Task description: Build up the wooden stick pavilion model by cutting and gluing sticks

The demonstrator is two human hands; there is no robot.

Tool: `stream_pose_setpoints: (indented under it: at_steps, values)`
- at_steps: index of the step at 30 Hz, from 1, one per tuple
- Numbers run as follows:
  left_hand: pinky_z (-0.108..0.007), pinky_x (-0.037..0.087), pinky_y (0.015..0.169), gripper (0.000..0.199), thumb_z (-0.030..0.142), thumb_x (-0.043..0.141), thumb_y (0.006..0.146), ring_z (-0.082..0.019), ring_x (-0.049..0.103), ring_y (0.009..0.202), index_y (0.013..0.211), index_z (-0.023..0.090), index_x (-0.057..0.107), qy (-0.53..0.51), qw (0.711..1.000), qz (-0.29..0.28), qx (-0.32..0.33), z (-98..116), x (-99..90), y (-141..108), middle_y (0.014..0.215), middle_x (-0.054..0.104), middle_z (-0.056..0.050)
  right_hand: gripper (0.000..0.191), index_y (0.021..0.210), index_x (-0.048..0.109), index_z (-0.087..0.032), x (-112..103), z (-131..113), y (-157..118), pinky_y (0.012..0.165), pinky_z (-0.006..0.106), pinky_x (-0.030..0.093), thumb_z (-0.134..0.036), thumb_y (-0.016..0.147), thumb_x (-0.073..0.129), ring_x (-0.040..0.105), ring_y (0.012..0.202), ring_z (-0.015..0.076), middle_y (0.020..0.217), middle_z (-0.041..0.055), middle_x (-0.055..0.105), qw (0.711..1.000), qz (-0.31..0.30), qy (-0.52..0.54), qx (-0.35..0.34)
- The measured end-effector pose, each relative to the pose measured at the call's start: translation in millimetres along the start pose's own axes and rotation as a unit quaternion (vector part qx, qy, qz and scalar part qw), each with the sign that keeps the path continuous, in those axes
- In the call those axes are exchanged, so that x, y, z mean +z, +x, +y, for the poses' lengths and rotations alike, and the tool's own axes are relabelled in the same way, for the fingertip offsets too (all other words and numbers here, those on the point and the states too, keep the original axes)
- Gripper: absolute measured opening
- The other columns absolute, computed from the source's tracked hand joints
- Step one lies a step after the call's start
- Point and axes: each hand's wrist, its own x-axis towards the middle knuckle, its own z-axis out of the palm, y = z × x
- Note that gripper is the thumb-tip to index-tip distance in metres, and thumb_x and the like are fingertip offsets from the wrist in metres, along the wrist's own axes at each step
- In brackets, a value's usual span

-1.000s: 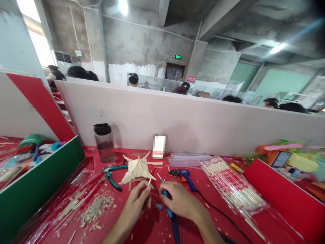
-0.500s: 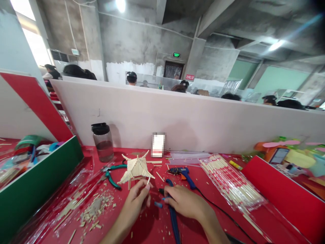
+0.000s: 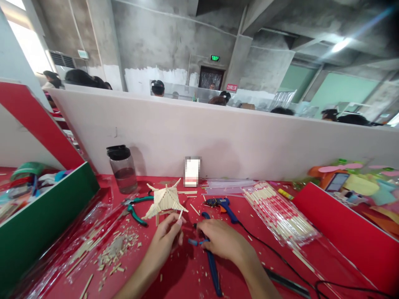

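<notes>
One pale stick (image 3: pixel 180 214), blurry-lettered red sign (image 3: pixel 231 87)

Left grip (image 3: pixel 168 232) and right grip (image 3: pixel 222 238) bare, slim-fingered; both forearms (image 3: pixel 144 265) bare, narrowing toward grips.

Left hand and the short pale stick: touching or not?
Touching. The head view shows the short pale stick gripped at the thumb tip of the left hand, one end poking out.

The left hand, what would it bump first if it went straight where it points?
The left hand would probably bump the stick model first, near its right corner; depth is hard to tell.
</notes>
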Motion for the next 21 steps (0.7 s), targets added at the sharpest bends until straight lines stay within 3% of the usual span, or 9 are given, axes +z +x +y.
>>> stream_pose_setpoints:
  at_steps: [9,21]
  values:
    - [-0.017,0.019,0.042,0.042,0.061,0.056,0.085,-0.006,0.03,0.041,0.09,0.019,0.052,0.006,1.0,-0.003,0.008,0,-0.5,0,0.048,0.047,0.008,0.016,0.099,0.067,-0.017,5,-5,4,0.077,0.03,0.045,-0.016,0.084,0.063,0.066,0.098,0.0283,0.102,0.0117,0.071,0.999,-0.024,-0.031,-0.004]
    - [-0.018,0.019,0.041,0.044,0.062,0.059,0.081,-0.007,0.029,0.04,0.087,0.019,0.054,-0.009,1.0,-0.005,0.014,-1,0.1,2,0.047,0.046,0.008,0.017,0.101,0.068,-0.017,18,-24,13,0.084,0.03,0.044,-0.017,0.086,0.059,0.066,0.101,0.0269,0.105,0.0113,0.07,0.999,-0.026,0.019,-0.002]
